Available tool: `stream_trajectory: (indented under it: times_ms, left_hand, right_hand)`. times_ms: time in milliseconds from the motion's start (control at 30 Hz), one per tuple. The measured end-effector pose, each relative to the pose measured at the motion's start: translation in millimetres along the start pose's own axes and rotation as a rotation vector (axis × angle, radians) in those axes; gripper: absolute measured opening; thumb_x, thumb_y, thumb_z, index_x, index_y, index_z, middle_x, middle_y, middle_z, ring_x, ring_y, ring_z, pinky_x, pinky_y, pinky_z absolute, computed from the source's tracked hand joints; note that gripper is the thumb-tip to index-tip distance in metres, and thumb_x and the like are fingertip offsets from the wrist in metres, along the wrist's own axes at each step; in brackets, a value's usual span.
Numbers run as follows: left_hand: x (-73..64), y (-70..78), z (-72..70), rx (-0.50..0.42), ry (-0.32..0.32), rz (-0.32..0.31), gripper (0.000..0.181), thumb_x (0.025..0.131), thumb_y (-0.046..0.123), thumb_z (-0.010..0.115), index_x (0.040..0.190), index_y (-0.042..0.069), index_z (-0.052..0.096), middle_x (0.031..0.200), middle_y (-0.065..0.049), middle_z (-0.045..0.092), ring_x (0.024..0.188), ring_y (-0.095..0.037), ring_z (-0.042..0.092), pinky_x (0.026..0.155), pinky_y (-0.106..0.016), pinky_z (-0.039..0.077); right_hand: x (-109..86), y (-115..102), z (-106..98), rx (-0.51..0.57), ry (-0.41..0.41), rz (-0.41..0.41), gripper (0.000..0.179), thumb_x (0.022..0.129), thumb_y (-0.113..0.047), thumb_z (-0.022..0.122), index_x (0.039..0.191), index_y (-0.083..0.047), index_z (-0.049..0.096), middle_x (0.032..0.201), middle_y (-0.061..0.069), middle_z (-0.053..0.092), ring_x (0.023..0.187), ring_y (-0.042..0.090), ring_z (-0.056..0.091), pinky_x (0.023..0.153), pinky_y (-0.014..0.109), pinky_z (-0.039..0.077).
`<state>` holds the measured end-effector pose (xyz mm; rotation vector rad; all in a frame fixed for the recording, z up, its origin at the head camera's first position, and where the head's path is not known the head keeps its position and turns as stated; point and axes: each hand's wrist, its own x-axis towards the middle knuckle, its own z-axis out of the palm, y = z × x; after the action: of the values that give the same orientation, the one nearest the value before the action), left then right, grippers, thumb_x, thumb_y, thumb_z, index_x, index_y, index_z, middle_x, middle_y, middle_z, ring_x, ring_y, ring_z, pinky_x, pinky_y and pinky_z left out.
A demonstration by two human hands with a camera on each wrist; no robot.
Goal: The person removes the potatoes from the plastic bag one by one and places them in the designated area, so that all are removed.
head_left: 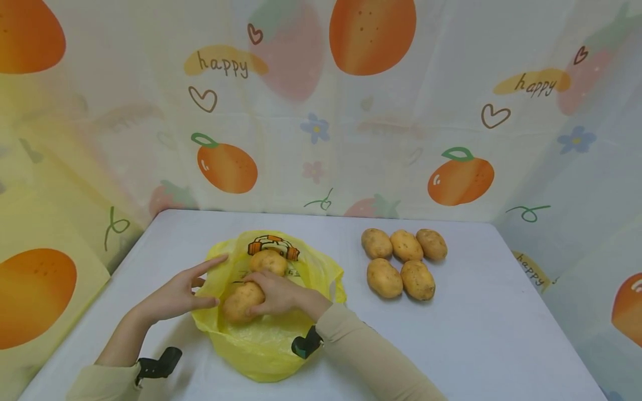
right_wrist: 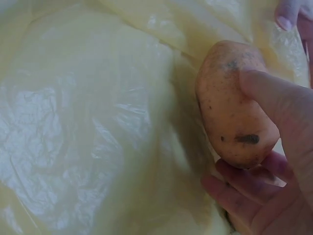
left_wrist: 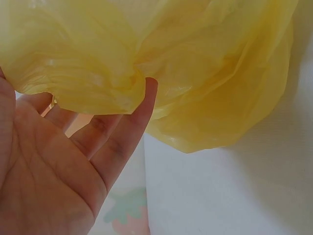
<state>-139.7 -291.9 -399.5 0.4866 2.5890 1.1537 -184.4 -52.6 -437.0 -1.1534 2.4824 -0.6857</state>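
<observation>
A yellow plastic bag (head_left: 266, 356) lies with its mouth spread on the table. Inside it, my right hand (head_left: 281, 295) grips a potato (head_left: 242, 303), thumb on one side and fingers on the other; the right wrist view shows dark spots on this potato (right_wrist: 230, 112). Another potato (head_left: 268, 260) sits in the bag just beyond that hand. My left hand (head_left: 173, 292) is at the bag's left rim, thumb and fingers spread apart. In the left wrist view its mostly straight fingers (left_wrist: 120, 142) touch the bag's edge, which covers some of the fingertips.
Several potatoes (head_left: 384, 278) lie in two rows on the white table (head_left: 476, 312), right of the bag. A printed fruit curtain (head_left: 376, 111) hangs behind the table and along its sides.
</observation>
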Motion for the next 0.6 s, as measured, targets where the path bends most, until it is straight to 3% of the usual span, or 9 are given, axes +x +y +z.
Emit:
stream_trajectory:
  times_ms: [400,600]
  left_hand:
    - [0.7,-1.4,-1.2,-0.003,-0.002,-0.006,0.080,0.078,0.025,0.072,0.145,0.029,0.028,0.146,-0.017,0.030,0.110,-0.042,0.051,0.083,-0.055,0.045]
    - [1.1,-1.8,-1.9,0.019,0.003,0.001,0.080,0.078,0.026,0.072,0.145,0.028,0.027,0.145,-0.016,0.031,0.110,-0.042,0.051,0.086,-0.059,0.042]
  right_hand:
    - [-10.7,-2.7,-19.5,0.009,0.020,-0.055,0.058,0.083,-0.038,0.067,0.134,-0.022,0.045,0.127,0.004,0.044,0.105,0.010,0.046,0.087,0.024,0.042]
    - [-14.3,-2.7,-29.1,0.012,0.055,-0.091,0.059,0.080,-0.036,0.070,0.133,-0.021,0.047,0.131,0.002,0.046,0.115,0.013,0.042,0.093,0.025,0.039]
